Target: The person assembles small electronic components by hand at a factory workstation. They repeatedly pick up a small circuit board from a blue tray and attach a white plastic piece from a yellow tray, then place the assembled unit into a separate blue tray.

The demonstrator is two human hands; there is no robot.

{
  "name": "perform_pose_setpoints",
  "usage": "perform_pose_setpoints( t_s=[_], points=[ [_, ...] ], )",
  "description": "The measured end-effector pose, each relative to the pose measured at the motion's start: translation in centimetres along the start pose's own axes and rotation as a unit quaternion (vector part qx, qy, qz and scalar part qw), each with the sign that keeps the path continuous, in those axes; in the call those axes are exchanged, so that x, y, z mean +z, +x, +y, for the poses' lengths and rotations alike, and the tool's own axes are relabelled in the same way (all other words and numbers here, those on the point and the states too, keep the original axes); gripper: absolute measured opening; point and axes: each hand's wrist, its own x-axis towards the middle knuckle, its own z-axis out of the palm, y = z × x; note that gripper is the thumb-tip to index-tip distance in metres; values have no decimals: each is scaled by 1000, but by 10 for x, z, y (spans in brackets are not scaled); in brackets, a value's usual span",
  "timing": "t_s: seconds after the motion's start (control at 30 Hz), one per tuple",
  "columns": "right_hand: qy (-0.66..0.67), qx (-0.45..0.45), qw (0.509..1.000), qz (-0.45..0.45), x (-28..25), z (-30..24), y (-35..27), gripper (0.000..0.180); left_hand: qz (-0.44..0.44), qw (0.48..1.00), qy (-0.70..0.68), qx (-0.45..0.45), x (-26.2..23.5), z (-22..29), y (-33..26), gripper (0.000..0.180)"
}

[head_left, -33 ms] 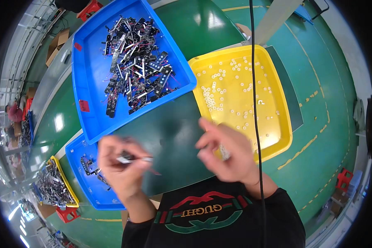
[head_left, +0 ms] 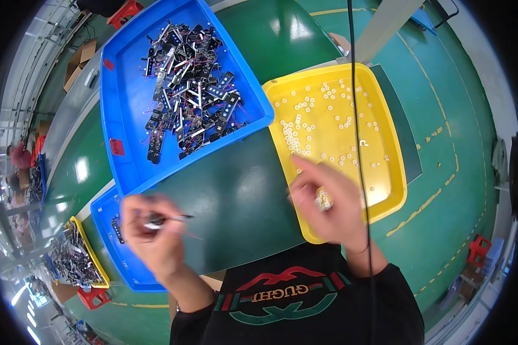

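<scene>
At your far left, a small yellow tray [head_left: 93,250] is heaped with dark and silver parts, with a red stool [head_left: 95,298] just below it. Next comes a smaller blue tray [head_left: 129,270], a dark strip [head_left: 117,230] lying in it. Your left hand [head_left: 158,236] is over that tray's right side, fingers bent and closed around a small dark part [head_left: 153,220]; it is blurred, but a thin red wire [head_left: 194,236] trails from it to the right. Beyond, the big blue tray [head_left: 132,109] carries a pile of dark strips [head_left: 193,92] with wires. Bare green table [head_left: 236,190] shows between your hands. Your right hand [head_left: 331,207] is over the near left edge of a large yellow tray [head_left: 380,184], index finger stretched out, other fingers curled round a bunch of white pieces [head_left: 323,200]; blur hides the thumb's grip. White rings [head_left: 293,138] lie scattered in that tray, and a black cable [head_left: 355,115] hangs across your view of it.
</scene>
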Motion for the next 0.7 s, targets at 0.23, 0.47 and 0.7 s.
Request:
perform_pose_setpoints(
  t_s=[0.23, 0.47, 0.7],
  points=[
    [-418, 78, 905, 3, -58, 43, -12, 29, 278, 877, 391, -22, -195, -8, -30, 25],
    [-375, 66, 924, -17, -59, 68, -18, 20, 228, 771, 559, -204, -235, -23, -43, 28],
    [-390, 29, 920, 18, -55, 67, -16, 22, 236, 744, 624, -16, -172, -23, 4, 27]
  ],
)
